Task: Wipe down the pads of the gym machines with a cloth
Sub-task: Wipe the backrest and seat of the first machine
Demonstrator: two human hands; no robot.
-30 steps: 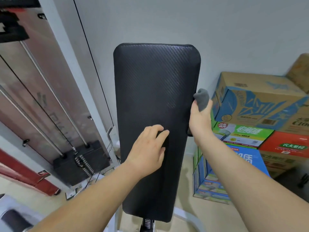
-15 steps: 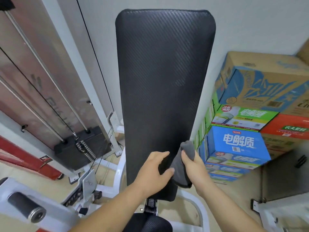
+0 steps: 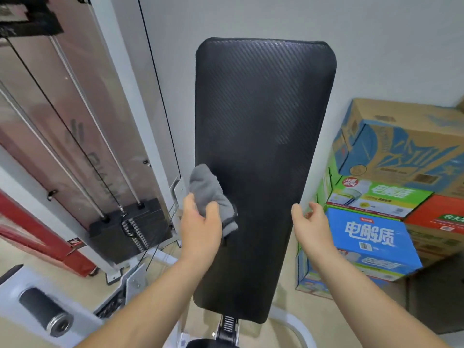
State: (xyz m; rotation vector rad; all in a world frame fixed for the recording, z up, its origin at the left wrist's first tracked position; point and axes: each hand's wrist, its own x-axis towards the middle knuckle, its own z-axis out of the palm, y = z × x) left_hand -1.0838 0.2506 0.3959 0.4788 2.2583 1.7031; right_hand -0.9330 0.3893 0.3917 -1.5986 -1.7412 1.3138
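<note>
The left hand (image 3: 200, 229) is gripping the bunched cloth (image 3: 208, 192) on the pad (image 3: 263, 121) (right hand (image 3: 311, 227) loosely open, empty), likely risking skipped patches

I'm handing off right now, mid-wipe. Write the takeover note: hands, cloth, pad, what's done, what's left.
Left hand: grips the grey cloth against the left edge of the black back pad.
Right hand: open, empty, at the pad's right edge.
Done: cloth ran along the right edge a second ago, then passed from right hand to left.
Left: the left edge and probably more of the face; then other pads, such as the black roller at lower left.
</note>
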